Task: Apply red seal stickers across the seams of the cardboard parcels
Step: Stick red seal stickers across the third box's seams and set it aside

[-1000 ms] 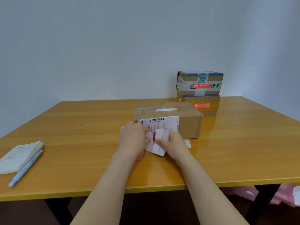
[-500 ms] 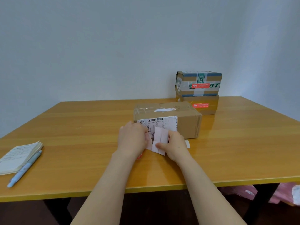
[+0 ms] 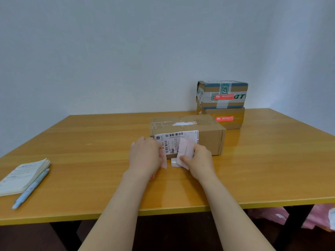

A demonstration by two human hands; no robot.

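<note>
- Two hands have drawn apart: left hand (image 3: 145,156) pinches a pale strip (image 3: 164,161), right hand (image 3: 200,161) the backing sheet (image 3: 184,151).
- Peeling looks done; nearest parcel (image 3: 208,140) awaits its seal.

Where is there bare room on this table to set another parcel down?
Bare wood: between the notebook and the left hand; also right of the near parcel, in front of the stacked parcels. Crowded: around the right hand and its sticker sheet.

Box (image 3: 188,134) mid-table (image 3: 262,169); two stacked boxes (image 3: 222,104) behind-right. Notebook (image 3: 23,175) far left, pen (image 3: 30,189) at its right. Hands in front of box.
</note>
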